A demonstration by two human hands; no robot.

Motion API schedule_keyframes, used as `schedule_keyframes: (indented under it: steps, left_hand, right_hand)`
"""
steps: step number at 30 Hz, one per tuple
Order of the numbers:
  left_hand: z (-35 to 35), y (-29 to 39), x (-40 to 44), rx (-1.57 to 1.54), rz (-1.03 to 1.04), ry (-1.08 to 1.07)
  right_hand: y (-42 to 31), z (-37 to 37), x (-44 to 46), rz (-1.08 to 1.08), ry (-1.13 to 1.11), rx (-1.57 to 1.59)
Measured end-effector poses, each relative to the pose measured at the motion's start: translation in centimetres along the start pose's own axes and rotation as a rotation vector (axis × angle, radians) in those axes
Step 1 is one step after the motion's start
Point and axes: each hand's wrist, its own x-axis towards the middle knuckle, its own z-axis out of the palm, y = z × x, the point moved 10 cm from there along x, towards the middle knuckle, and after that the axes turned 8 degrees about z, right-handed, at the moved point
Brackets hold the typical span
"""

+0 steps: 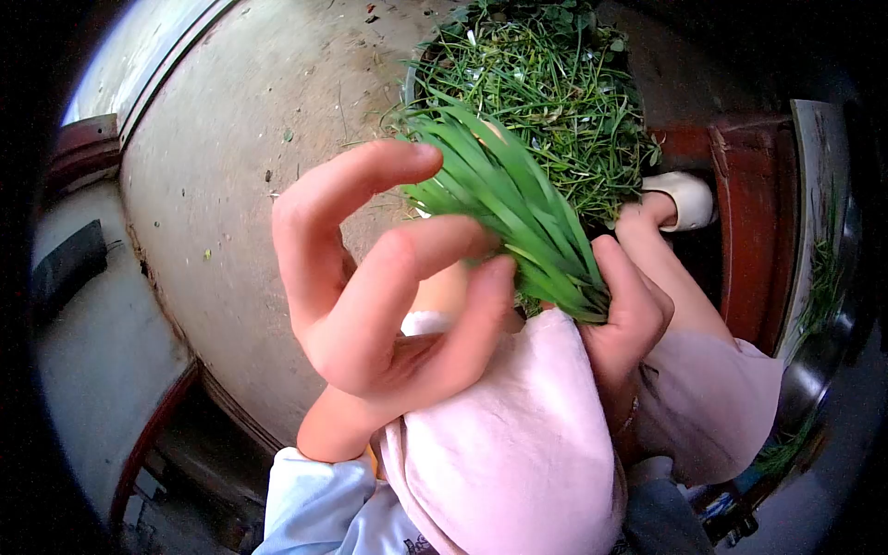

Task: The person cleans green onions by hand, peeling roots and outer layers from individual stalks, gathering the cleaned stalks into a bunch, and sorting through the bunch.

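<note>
A bunch of long, flat green garlic chives [523, 199] fans out in front of me, its stem ends gathered at the lower right. My right hand [634, 314] is closed around those ends, thumb pressed along them. At the left edge of the leaves, my left hand [375, 287] has its thumb and a bent finger pinched together, while the index finger curves apart above. Whatever lies between those fingertips is too hidden to make out. Light pink cloth [509, 444] covers my lap below both hands.
A large heap of loose green leaves and trimmings [546, 102] lies on the floor ahead. My foot wears a pale slipper [692, 202] beside a reddish-brown wooden piece [754, 231]. More greens [819, 287] sit at the far right. Small scraps dot the concrete floor [222, 185].
</note>
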Motion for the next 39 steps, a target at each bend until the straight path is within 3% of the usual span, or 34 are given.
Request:
schedule_keyframes:
  steps: [15,23,30,33,37,39]
  left_hand:
    - [1.2,1.3,0.7,0.086,0.102,-0.066]
    - [2.9,3.7,0.6,0.208,0.365,-0.093]
    - [2.2,2.2,1.0,0.29,0.272,-0.088]
    - [0.6,-0.1,0.9,0.233,0.12,-0.049]
    - [-1.9,-3.1,0.8,0.119,-0.03,0.068]
    - [-3.3,-4.8,0.2,0.031,-0.053,0.253]
  right_hand:
    - [0.9,0.2,0.0,-0.014,0.022,0.026]
    - [2.2,1.0,-0.3,0.099,-0.028,0.086]
    - [2.5,1.1,-0.3,0.163,-0.07,0.004]
    - [3.0,1.0,-0.4,0.208,-0.085,-0.032]
    - [3.8,0.7,-0.4,0.217,-0.065,-0.006]
    - [4.2,0.4,-0.2,0.199,-0.028,0.053]
